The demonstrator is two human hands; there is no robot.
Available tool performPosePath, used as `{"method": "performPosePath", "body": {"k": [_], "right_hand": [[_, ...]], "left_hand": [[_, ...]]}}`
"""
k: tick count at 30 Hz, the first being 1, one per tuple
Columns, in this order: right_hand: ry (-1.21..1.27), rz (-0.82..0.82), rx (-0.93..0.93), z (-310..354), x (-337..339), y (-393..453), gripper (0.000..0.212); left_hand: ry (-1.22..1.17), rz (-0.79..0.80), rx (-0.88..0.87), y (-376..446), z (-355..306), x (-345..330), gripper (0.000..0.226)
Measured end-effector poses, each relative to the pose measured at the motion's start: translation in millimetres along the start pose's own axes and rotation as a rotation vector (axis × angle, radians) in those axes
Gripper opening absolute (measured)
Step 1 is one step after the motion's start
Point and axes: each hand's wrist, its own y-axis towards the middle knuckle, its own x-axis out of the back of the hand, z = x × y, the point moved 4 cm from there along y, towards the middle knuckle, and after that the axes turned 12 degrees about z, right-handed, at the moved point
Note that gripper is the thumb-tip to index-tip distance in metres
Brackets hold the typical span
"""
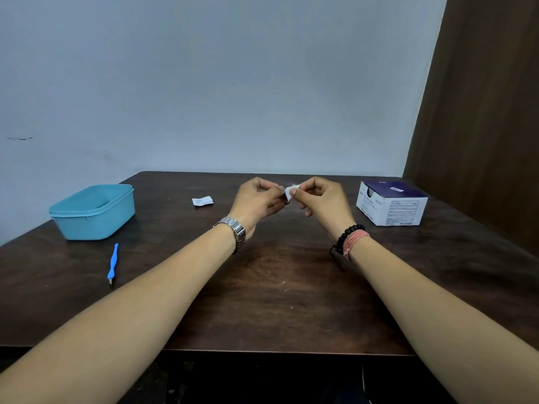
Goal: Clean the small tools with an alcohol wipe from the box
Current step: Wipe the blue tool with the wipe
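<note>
Above the middle of the dark wooden table (277, 287), the left hand (258, 199) and right hand (323, 201) each pinch one edge of a small white alcohol wipe (291, 191), fingertips clamped on it. Judged thin, limp and damp, it is best held by its edges. White-and-purple cardboard wipe box (392, 204), far right. Slim blue plastic tool (113, 263), near left, beside a light-blue plastic tub (93, 212). Torn white sachet (202, 201), left of the hands.

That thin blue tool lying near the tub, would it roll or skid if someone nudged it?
The blue tool looks slim and plastic, so probably light and stiff. Its handle seems rounded, so a sideways nudge might roll it on the smooth wooden table. Its fine tip may be delicate.
</note>
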Motion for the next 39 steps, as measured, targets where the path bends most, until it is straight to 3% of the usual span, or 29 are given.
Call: {"method": "performPosePath", "body": {"k": [12,28,32,34,39], "right_hand": [[-0.183,-0.147,-0.012,1,9,-1,0.015],[-0.180,-0.276,-0.075,-3,28,2,0.017],[-0.054,-0.133,0.040,9,12,0,0.018],[-0.114,-0.064,0.051,9,2,0,0.017],[-0.216,-0.136,0.022,5,5,-1,0.014]], "left_hand": [[-0.009,0.037,-0.009,-4,-4,-4,0.009],[-0.037,-0.044,-0.019,1,-8,7,0.011],[0.017,-0.029,-0.013,0,-6,5,0.012],[0.052,0.003,-0.020,-1,-5,1,0.010],[0.048,0.038,-0.032,-3,-6,-2,0.009]]}}
